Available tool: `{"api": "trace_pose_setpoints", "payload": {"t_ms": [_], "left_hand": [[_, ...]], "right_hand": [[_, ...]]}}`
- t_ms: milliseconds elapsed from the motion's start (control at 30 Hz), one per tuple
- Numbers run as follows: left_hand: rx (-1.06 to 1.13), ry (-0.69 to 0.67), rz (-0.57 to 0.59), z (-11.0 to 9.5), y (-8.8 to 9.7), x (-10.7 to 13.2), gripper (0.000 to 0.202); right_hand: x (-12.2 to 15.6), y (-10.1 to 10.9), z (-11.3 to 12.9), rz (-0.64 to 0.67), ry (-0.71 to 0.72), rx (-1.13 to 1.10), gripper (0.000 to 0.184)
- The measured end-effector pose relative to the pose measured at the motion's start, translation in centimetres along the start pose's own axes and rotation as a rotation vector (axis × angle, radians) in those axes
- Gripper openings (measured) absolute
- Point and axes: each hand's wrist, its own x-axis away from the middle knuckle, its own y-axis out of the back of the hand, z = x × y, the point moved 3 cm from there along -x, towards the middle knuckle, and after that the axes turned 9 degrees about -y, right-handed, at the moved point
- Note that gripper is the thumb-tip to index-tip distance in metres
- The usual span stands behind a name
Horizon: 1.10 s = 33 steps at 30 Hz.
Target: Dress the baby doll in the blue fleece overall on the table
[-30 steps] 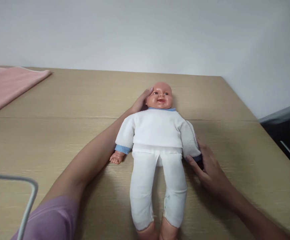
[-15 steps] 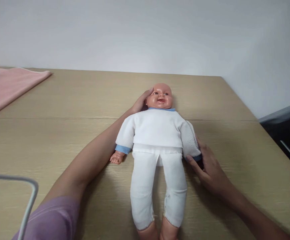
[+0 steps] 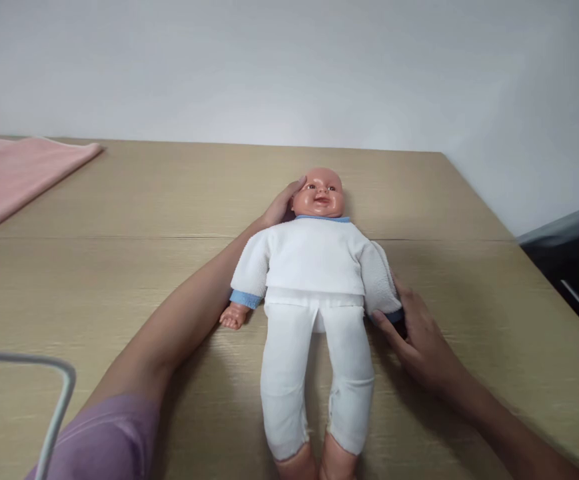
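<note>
A baby doll (image 3: 314, 267) lies on its back on the table, head at the far end and feet cut off by the bottom of the view. It wears a white fleece top with blue cuffs and collar, and white trousers. My left hand (image 3: 286, 200) cups the side of the doll's head; its thumb rests near the temple and the other fingers are hidden behind. My right hand (image 3: 419, 333) is wrapped round the doll's arm at the sleeve cuff, covering the doll's hand there. The doll's other hand (image 3: 234, 315) lies free beside my left forearm.
The wooden table (image 3: 194, 193) has a seam across it and meets a pale wall. A folded pink cloth (image 3: 19, 173) lies at the far left. A bent grey metal rod (image 3: 59, 393) crosses the lower left. Something dark (image 3: 569, 260) stands past the table's right edge.
</note>
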Motion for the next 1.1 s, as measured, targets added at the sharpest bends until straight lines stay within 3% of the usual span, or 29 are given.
{"api": "trace_pose_setpoints", "payload": {"t_ms": [367, 733, 900, 1000, 1100], "left_hand": [[0.023, 0.021, 0.010, 0.3, 0.3, -0.2, 0.063], [-0.013, -0.013, 0.011, 0.3, 0.6, -0.5, 0.068], [-0.003, -0.011, 0.040, 0.6, 0.4, -0.7, 0.067], [-0.036, -0.010, 0.017, 0.3, 0.1, -0.5, 0.068], [-0.167, 0.028, -0.077, -0.9, 0.3, 0.1, 0.063]], "right_hand": [[0.0, 0.0, 0.2, 0.000, -0.002, 0.005, 0.072], [-0.9, -0.2, -1.0, -0.109, 0.040, 0.058, 0.070], [-1.5, 0.3, -0.6, -0.098, 0.028, 0.048, 0.068], [-1.9, 0.5, -0.2, -0.111, 0.050, 0.029, 0.065], [-2.2, 0.7, -0.2, -0.130, 0.055, -0.044, 0.067]]}}
